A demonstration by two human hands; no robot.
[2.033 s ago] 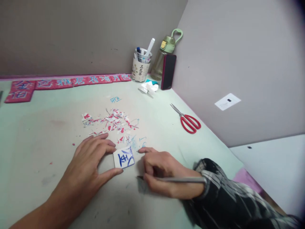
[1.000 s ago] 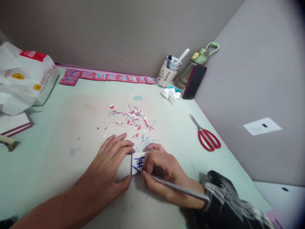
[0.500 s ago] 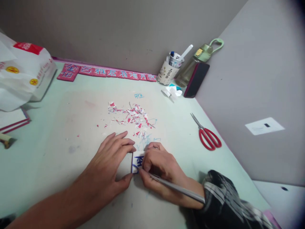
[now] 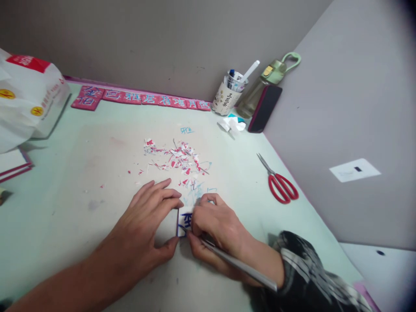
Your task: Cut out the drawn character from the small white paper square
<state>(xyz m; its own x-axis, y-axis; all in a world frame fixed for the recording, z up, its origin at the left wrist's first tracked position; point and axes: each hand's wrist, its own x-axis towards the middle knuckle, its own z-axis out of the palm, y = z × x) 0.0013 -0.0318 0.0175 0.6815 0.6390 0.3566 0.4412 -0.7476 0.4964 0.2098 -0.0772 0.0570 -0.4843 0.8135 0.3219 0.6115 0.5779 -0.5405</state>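
Observation:
A small white block with dark blue character strokes lies on the work sheet; its right part is hidden behind my right hand. My left hand grips it by the left side, index finger at the upper corner and thumb at the lower one. In the closed fingers of my right hand is a slim grey metal craft knife. Its thin point touches the block's face near the lower left, over the blue lines. Just beyond both hands, red and white shavings are scattered.
Red-handled scissors lie at right. Along the back wall runs a row of red carved tiles. A pen cup, green bottle, phone and crumpled tissue stand back right; a white bag and blank blocks are left.
The whole view has shifted slightly, so things appear a bit farther left. Both hands keep their hold; the knife point has moved slightly on the block.

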